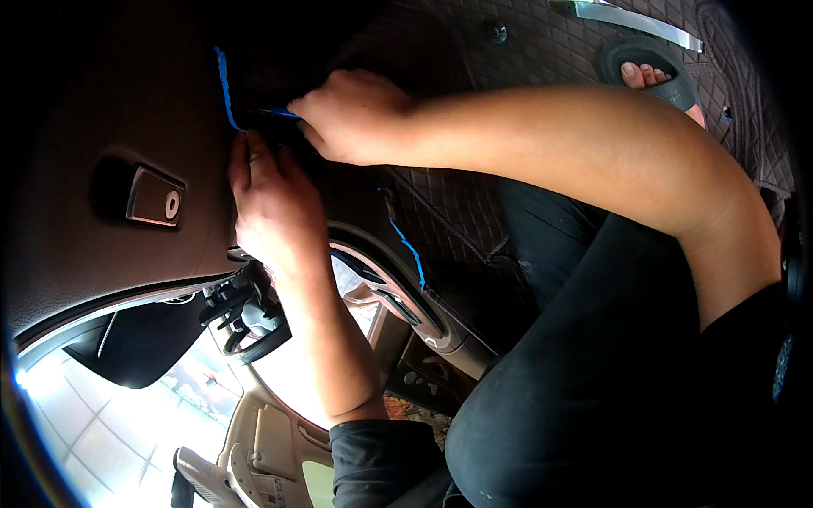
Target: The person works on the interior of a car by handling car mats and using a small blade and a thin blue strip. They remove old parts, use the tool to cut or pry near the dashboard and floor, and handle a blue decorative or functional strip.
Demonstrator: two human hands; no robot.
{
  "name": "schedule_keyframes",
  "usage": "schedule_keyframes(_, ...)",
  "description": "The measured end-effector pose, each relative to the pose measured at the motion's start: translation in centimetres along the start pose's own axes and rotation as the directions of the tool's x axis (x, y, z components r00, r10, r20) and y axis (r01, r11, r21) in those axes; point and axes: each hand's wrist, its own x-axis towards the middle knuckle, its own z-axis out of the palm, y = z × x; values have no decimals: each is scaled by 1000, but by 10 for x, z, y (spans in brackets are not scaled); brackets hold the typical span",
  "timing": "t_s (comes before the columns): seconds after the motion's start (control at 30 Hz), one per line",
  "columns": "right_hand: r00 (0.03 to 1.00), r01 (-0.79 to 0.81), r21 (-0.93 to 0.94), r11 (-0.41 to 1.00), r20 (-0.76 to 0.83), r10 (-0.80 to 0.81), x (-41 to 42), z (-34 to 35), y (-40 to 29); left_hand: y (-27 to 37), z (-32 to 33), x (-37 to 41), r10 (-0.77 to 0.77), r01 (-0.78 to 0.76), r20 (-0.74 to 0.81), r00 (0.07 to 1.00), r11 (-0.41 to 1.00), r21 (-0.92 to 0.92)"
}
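My right hand [356, 117] grips a slim blue-handled tool [282, 113], its thin tip pointing left into a dark gap; the kind of tool is not clear. Close below, my left hand [279, 206] rests its fingertips on the edge of a dark brown interior panel [95, 254], at the lower end of a narrow bright blue strip [225, 89]. Whether the left fingers pinch anything is hidden. A second blue strip [406, 244] runs along a dark trim edge to the right of my left forearm. A latch with a keyhole [155, 197] sits on the brown panel.
Quilted dark floor matting [546, 57] lies at the upper right, with a sandalled foot [660, 76] on it. A curved trim piece [406, 305] and a black clamp-like holder [244, 305] flank my left forearm. My bent knee [495, 432] is at the lower right.
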Motion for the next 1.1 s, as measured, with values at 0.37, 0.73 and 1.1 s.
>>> schedule_keyframes(0.37, 999, 25, -51, 998, 25, -24, -1, 3, 6, 4, -7, -6, 27, -31, 62, 998, 997, 68)
schedule_keyframes(0.73, 995, -29, 34, 999, 94, 26, -21, 13, 10, 1, -2, -7, 132, -127, -35, 991, 985, 120)
schedule_keyframes(1.1, 996, -8, 52, 999, 87, 3, -38, 10, 15, 1, -3, -6, 49, -51, 34, 998, 997, 50)
